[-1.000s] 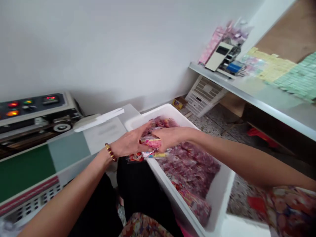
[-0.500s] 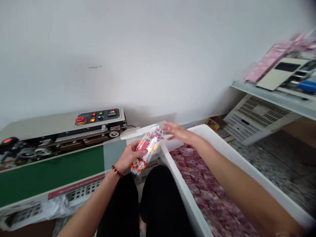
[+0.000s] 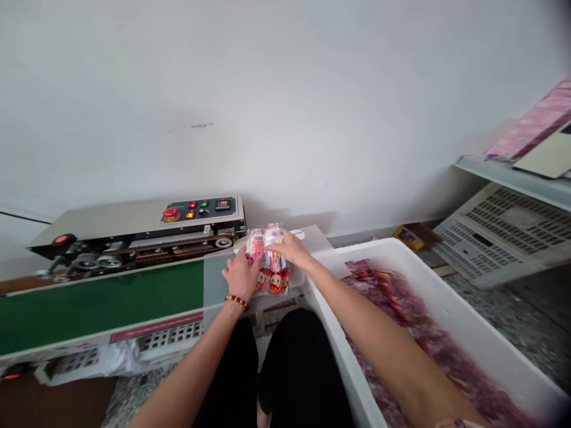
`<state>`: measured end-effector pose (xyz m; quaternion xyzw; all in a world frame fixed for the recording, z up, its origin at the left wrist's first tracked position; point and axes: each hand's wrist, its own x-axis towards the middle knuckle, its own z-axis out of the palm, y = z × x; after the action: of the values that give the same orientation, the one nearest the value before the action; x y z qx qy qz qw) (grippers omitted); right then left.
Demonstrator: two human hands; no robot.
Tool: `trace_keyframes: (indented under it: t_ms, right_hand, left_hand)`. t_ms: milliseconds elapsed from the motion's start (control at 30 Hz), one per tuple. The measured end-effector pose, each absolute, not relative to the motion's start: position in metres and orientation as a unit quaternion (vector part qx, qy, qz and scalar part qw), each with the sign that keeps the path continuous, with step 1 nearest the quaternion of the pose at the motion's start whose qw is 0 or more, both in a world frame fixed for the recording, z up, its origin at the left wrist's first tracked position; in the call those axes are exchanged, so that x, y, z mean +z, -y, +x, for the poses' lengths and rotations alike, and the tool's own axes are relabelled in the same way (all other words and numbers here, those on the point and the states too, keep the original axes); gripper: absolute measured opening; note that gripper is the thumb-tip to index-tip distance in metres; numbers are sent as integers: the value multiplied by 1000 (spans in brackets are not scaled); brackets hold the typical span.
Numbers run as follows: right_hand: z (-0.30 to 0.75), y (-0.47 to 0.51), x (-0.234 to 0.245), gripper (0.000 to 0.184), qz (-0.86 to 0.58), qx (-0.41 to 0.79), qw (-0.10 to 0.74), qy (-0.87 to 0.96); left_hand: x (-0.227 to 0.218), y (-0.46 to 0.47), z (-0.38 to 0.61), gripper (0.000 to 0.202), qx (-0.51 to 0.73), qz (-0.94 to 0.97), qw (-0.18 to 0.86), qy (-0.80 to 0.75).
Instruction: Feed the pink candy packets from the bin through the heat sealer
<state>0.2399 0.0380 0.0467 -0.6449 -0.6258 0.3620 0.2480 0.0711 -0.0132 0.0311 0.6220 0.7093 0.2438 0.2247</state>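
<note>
Several clear plastic packets (image 3: 275, 270) with pink print and a cartoon face lie side by side at the right end of the green belt, over a pale board. My left hand (image 3: 241, 274), with a beaded bracelet at the wrist, is closed at the left packets, thumb pressed on their front. From the right, my right hand (image 3: 291, 249) grips the upper part of the right packets, its fingertips partly hidden behind them. Beside my right forearm stands a white foam box (image 3: 404, 252) holding many similar pink-red packets (image 3: 401, 303).
A sealing machine (image 3: 116, 223) with a red stop button and lit display stands behind the green belt (image 3: 134, 312). To the right are a plastic crate (image 3: 482, 238), a yellow box (image 3: 410, 238) and a shelf (image 3: 513, 175) with pink packages. A white wall rises behind.
The packets, earlier tilted in my left hand, now stand straighter at the belt's end. My right hand, empty before, has come onto them. The view has turned slightly left.
</note>
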Motion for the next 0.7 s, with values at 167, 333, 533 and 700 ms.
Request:
trace_keyframes:
  t_ms: [167,333,533,700]
  right_hand:
    - [229,-48,49,64,-735,237,118,624]
    - [229,-40,48,89,-751,180,97,628]
    - [226,-19,56,67,-642,90,137,749]
    - [223,-3,48,39,-523,20,81,848]
  left_hand:
    - [16,8,52,49,240,709,140,-648]
    - [-6,5,28,43,205,833,79,-507]
    - [-20,-4,14,36,215,835,-1,-506]
    - [-23,-9,11,35,225,860,2,-458]
